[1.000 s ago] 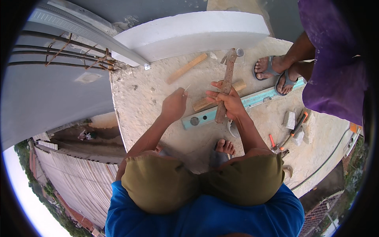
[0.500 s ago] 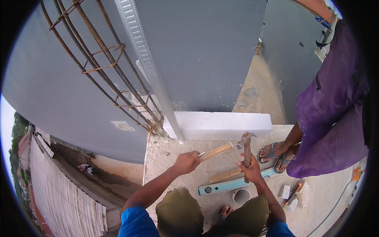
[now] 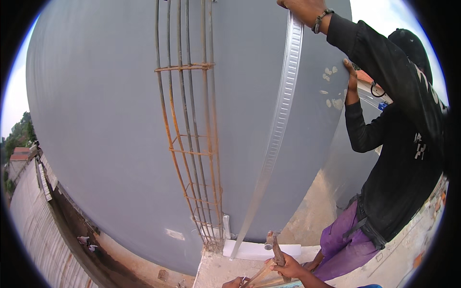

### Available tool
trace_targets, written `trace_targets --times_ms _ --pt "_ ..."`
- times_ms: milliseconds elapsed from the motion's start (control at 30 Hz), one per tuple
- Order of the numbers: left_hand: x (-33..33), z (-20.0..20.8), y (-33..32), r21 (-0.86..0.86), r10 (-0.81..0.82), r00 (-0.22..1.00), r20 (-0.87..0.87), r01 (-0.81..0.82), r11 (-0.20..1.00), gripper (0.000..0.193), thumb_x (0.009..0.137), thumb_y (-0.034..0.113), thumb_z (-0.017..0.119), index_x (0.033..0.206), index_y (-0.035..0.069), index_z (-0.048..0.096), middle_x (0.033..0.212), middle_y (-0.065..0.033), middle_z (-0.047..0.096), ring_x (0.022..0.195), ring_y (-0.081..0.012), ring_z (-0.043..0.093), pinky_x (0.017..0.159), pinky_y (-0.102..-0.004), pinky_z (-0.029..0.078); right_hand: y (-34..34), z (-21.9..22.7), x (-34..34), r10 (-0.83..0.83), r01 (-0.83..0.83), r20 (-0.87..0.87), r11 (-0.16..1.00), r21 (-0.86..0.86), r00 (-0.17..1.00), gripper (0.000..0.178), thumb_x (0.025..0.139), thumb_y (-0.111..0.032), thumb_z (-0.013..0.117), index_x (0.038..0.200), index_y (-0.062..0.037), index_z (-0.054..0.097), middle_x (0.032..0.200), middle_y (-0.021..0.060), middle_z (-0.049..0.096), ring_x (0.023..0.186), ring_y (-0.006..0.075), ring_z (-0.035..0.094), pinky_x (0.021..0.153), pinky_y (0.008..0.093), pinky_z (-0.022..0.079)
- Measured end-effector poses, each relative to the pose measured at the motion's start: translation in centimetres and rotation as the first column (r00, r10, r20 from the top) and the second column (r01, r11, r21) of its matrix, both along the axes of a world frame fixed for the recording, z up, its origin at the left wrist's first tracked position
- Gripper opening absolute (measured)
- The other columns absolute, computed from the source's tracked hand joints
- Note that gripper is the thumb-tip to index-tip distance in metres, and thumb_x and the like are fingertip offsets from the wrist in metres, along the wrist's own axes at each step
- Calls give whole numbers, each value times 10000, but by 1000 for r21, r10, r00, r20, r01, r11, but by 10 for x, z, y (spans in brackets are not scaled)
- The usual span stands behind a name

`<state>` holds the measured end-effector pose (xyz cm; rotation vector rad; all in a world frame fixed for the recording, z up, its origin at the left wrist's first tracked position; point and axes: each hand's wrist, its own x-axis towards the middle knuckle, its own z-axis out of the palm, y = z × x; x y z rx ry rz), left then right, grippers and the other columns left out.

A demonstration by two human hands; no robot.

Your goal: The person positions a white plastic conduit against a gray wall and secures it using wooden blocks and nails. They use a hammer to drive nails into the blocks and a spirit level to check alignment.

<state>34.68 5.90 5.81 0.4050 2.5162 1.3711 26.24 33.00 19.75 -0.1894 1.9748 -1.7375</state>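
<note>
At the lower edge my right hand [image 3: 291,269] is closed round the handle of a hammer [image 3: 277,250], its head up. Left of it, my left hand [image 3: 234,282] is partly cut off by the frame edge. It grips a wooden strip [image 3: 260,275] that slants up toward the hammer, and a thin pale piece like a nail shows at its fingers. Beyond the hands, a white block [image 3: 288,250] lies at the foot of the grey wall [image 3: 120,120]. A tall slotted metal profile [image 3: 276,134] stands with its lower end against that block.
A rusty rebar cage [image 3: 192,152] rises left of the profile. At the right a co-worker [image 3: 398,163] in black and purple has one hand [image 3: 307,10] at the profile's top, the other against the wall. The ledge [image 3: 207,269] drops off at the left above a corrugated roof [image 3: 43,216].
My view has tilted up, showing the co-worker's upper body and the profile's top. My hands now sit at the lower edge, closer together, with the hammer still in the right.
</note>
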Motion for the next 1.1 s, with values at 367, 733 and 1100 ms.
trace_targets --times_ms 367,733,1100 --pt "-35 351 -19 354 540 743 -396 -419 836 269 1040 263 671 1177 32 666 938 -79 644 780 -217 606 690 -367 518 -10 261 25 35 60 -321 957 283 946 599 960 -275 846 1413 -4 564 1213 137 728 959 122 705 787 294 569" --pt "-314 712 4 501 630 222 -744 -438 746 403 912 336 855 984 33 598 802 -126 630 689 -332 638 601 -444 494 35 269 101 -469 500 -221 859 109 855 313 935 -195 857 988 -54 582 698 -1 561 538 93 550 506 307 461" --pt "-401 809 24 485 531 7 -847 -395 780 430 896 403 831 976 69 572 905 -98 661 746 -338 675 619 -485 518 -2 260 108 -705 723 -166 681 114 690 321 928 -185 852 955 -48 562 699 18 563 545 120 564 503 323 468"
